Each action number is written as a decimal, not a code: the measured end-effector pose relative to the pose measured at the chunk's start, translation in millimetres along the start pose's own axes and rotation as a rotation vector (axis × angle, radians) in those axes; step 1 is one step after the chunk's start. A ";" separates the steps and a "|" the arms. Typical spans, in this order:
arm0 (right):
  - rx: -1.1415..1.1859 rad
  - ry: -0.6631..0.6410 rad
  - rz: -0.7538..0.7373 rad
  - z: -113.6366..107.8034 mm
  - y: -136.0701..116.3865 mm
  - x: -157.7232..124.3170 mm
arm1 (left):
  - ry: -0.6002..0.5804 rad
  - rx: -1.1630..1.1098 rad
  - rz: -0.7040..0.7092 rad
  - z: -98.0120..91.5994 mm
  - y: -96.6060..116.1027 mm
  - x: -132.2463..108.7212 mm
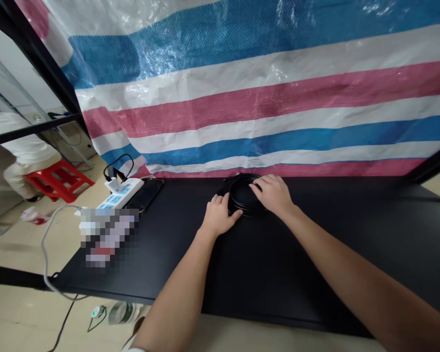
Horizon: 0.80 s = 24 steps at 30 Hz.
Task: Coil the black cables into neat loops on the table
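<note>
Curving the left hand (217, 217) around the left side of one coiled black cable (235, 196), parting thumb and fingers loosely; resting the bent fingers of the right hand (274, 194) on the opposite side, hiding their undersides, so impossible to tell pinching from mere touching. Lying flat near the back edge of the black worktop (161, 264), roughly midway along. Probably calling for light, even pressure from both sides: keeping the loops flat and stacked, gathering strays into one ring, avoiding twists or kinks, and minding the dark bunch at the coil's upper left, too dim for making out. Counting outward from two hands and one coil: toward the worktop's left edge, finding one white power strip (122, 193), one white plug adapter (113, 185) seated in it, one black smartphone (146, 193) just beside it, and one pixelated item (112, 239) nearer the front-left corner, too blurred for naming. Hanging behind the back edge, one striped sheet (260, 98). Showing past the left edge, one red stool (56, 178) and one seated person (25, 142); looping beside it, one pale cord (46, 244).
</note>
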State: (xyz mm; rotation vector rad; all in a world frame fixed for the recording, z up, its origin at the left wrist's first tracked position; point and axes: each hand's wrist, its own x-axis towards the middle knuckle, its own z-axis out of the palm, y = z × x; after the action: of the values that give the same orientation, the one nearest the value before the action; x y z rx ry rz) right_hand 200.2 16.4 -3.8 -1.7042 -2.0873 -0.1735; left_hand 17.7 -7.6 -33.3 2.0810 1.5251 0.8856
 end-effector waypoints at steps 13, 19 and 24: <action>0.024 -0.242 -0.032 -4.6 3.5 -40.1 | -0.197 -0.219 0.145 -13.4 8.9 -4.2; 0.044 -0.200 0.044 -7.4 29.0 -48.2 | 0.207 -0.369 -0.098 -26.6 -4.2 4.2; 0.035 -0.218 0.185 -13.7 37.2 -48.5 | 0.361 -0.421 -0.325 -34.8 -9.3 9.4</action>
State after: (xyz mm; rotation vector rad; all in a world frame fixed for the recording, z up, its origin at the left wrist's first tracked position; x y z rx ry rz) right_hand 246.3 -23.6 -17.8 -1.9576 -2.0516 0.1102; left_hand -11.2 2.9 -12.2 1.3843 1.6139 1.3629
